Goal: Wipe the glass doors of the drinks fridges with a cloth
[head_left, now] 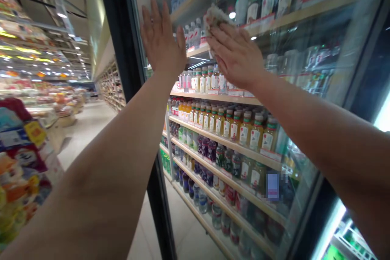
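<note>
A glass door (195,227) in a dark frame stands in front of me, with shelves of drink bottles showing in the glass. My left hand (161,40) lies flat against the upper left of the pane, fingers spread, holding nothing. Higher up and to the right, my right hand (234,50) presses a crumpled, pale cloth (217,16) to the glass. The cloth sticks out beyond the fingertips; its part under the palm is hidden.
The door's dark frame (122,28) runs down beside my left forearm. Packaged goods (21,162) are stacked close at the left, along a pale aisle floor (88,126). At the lower right, a lit cooler (350,231) shows beyond the door's other edge.
</note>
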Demonstrator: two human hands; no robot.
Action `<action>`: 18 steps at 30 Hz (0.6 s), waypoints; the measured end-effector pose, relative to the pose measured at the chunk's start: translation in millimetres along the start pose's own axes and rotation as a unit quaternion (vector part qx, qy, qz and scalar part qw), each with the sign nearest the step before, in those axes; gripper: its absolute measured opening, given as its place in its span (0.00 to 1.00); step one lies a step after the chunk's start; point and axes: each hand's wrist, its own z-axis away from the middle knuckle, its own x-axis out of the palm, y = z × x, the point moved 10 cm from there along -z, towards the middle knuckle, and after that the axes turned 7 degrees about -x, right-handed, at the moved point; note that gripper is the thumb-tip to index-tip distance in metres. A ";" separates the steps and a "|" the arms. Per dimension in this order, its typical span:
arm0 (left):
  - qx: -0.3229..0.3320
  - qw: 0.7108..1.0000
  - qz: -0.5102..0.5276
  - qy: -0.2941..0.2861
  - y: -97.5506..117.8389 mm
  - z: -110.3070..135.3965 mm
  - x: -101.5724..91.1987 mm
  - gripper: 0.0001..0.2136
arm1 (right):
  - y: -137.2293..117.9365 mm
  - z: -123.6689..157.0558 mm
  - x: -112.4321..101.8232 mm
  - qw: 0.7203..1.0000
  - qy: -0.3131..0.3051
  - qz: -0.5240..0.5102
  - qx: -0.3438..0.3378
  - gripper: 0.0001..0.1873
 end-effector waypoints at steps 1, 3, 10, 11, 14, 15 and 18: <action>0.004 1.000 0.005 -0.004 0.6 -0.3 -1.1 0.28 | 14.7 1.6 -4.6 0.998 0.022 0.009 0.050 0.29; 0.031 0.999 0.028 -0.010 2.8 2.9 -5.5 0.30 | 42.3 10.3 -16.0 0.984 0.080 0.028 0.158 0.31; 0.153 0.979 0.111 -0.076 -12.6 74.4 -3.8 0.32 | -6.9 22.5 3.6 0.998 0.009 -0.062 -0.013 0.30; 0.150 0.979 0.115 -0.073 -20.2 86.3 -3.8 0.32 | -6.4 24.5 1.9 0.998 0.017 -0.061 -0.003 0.29; 0.137 0.983 0.118 -0.033 -41.4 109.6 -7.5 0.31 | 9.0 33.7 -7.9 0.990 0.080 -0.023 0.115 0.30; 0.137 0.982 0.125 -0.020 -46.0 112.9 -8.7 0.32 | 7.4 37.6 -6.8 0.986 0.088 -0.015 0.139 0.31; 0.157 0.975 0.160 0.006 -51.5 115.7 -12.0 0.28 | -34.5 46.5 11.9 0.995 0.056 -0.037 0.071 0.31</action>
